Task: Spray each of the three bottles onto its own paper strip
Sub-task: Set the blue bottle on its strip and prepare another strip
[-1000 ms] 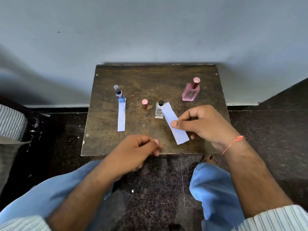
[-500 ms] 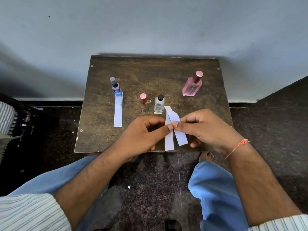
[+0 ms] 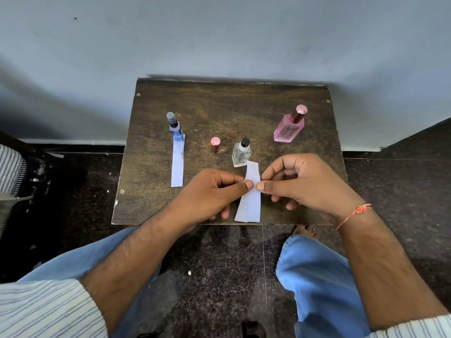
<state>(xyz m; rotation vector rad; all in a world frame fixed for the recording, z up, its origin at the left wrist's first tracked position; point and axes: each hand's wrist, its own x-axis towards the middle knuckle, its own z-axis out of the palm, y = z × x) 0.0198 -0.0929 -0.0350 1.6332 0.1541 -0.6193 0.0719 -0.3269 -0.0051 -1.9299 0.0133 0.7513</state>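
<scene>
Paper strips, two pale white ones [image 3: 249, 201], sat pinched together between my left hand [image 3: 214, 191] and right hand [image 3: 302, 184], just in front of the small clear glass bottle [image 3: 241, 153] on the dark wooden table [image 3: 231, 106]. Left of that bottle, a third strip [image 3: 177, 164] lay before the blue bottle [image 3: 176, 128]. I judged the pink bottle [image 3: 290, 126], beyond and to its right, lacked a strip; whether anything was sprayed I couldn't tell.

A plain pale grey wall [image 3: 219, 37] fills the upper frame. A small dark wooden table [image 3: 231, 103] stands against it at centre, over dark speckled floor [image 3: 219, 276] below.
</scene>
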